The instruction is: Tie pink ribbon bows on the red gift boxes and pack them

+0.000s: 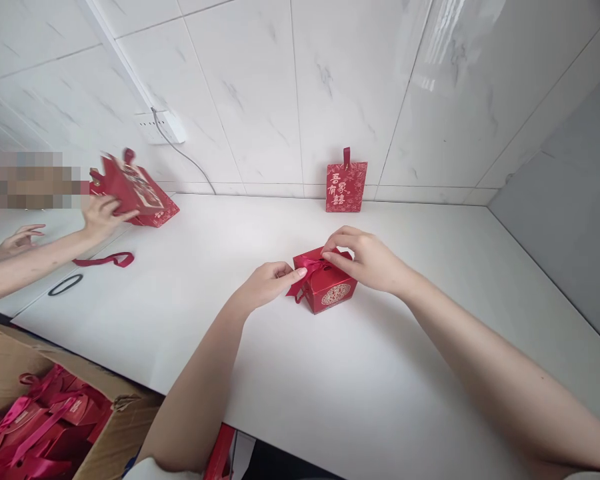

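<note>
A red gift box (pixel 331 297) with a round gold emblem on its front rests on the white table, a ribbon bow (pixel 314 265) tied on its top. At the box's left side, my left hand (pixel 273 283) pinches the bow between thumb and fingers, with a ribbon tail hanging below the thumb. My right hand (pixel 363 257) comes over the box's top right corner, its thumb and fingertips closed on the right side of the bow.
Against the tiled wall leans a red bag (pixel 347 188). At the left, another person's hand (pixel 100 217) holds a red bag (pixel 133 190) near a loose ribbon (pixel 115 260) and a black ring (pixel 65 285). A cardboard box (pixel 123 420) of red boxes stands lower left.
</note>
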### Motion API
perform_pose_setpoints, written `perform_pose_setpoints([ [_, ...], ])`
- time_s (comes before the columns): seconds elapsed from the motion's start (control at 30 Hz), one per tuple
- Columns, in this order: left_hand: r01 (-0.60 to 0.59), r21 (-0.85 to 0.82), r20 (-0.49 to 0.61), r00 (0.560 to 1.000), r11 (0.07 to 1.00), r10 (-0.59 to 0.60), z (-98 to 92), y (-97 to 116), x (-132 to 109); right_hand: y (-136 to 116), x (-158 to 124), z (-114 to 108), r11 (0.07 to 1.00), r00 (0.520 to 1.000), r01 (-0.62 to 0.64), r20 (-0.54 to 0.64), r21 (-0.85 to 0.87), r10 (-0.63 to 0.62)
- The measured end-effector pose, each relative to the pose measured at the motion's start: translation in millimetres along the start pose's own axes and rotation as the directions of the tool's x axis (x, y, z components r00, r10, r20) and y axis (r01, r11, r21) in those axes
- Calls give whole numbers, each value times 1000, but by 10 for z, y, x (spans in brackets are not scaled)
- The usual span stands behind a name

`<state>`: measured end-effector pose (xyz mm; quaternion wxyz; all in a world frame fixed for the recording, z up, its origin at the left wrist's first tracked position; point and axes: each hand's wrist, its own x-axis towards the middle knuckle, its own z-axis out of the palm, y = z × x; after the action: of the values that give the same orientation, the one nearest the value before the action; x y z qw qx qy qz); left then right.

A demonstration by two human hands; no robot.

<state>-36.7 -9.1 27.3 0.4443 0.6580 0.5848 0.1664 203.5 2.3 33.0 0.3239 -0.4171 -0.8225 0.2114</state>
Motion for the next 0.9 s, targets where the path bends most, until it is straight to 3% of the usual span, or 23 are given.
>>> perform_pose_setpoints([
  [0.2, -33, -93, 144, 988, 995, 47, -39, 65, -28, 63, 18, 217, 999, 1000, -15, -18, -48, 14],
  [0.37, -47, -47, 270, 961, 998, 58, -81, 76, -88, 17, 9, 40, 997, 997, -68, 46, 35, 66],
  [0.4, -59, -33, 210, 976, 998, 65, -77, 77, -98, 11, 6, -28, 994, 994, -96, 56, 44, 93],
  [0.47, -127, 7, -87, 988, 992, 127, -43, 87, -108, 17, -2, -168, 983, 982, -177, 74, 50, 173],
  [0.5, -176, 43, -271, 945, 983, 181, -12, 94, -103, 30, -8, -232, 974, 972, -221, 92, 49, 216],
  [0.53, -226, 89, -421, 874, 970, 242, 27, 102, -91, 47, -15, -289, 965, 960, -260, 119, 41, 254],
  [0.57, -273, 136, -512, 804, 953, 303, 73, 109, -71, 66, -21, -336, 956, 946, -292, 152, 25, 285],
  [0.6, -317, 169, -549, 756, 933, 356, 123, 115, -44, 87, -28, -373, 948, 932, -317, 186, 1, 312],
  [0.67, -388, 185, -523, 739, 903, 425, 226, 120, 25, 121, -39, -420, 938, 903, -343, 253, -57, 346],
  [0.8, -424, 124, -395, 808, 897, 437, 389, 112, 156, 124, -49, -448, 938, 847, -335, 408, -91, 342],
  [0.9, -410, 78, -350, 842, 909, 410, 451, 111, 198, 69, -60, -462, 937, 832, -341, 439, -79, 340],
])
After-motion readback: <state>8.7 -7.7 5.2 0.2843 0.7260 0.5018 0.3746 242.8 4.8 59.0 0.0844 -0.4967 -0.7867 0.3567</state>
